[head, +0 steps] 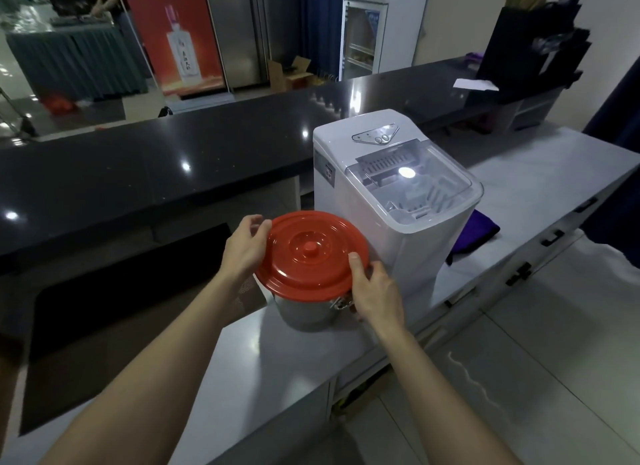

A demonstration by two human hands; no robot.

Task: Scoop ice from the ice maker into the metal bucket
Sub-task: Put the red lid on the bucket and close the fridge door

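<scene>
Gripping red lid (311,253) at opposite rims: left hand (246,246) fingers (265,226) curled round edge, right hand (375,291) thumb on top; lid on metal bucket (304,314) at worktop (519,187) left end, ice maker (391,187) just beside

Both bare forearms reach forward from the lower edge of view, drawing closer together. The left hand (246,248) curls its fingers around the left rim of the red lid (304,270). The right hand (375,293) grips the right rim, thumb pressed on top.

Two hands (242,246) (375,291), one bucket (304,314), one lid (311,257), one ice maker (349,208), perhaps one cloth (481,229).
</scene>
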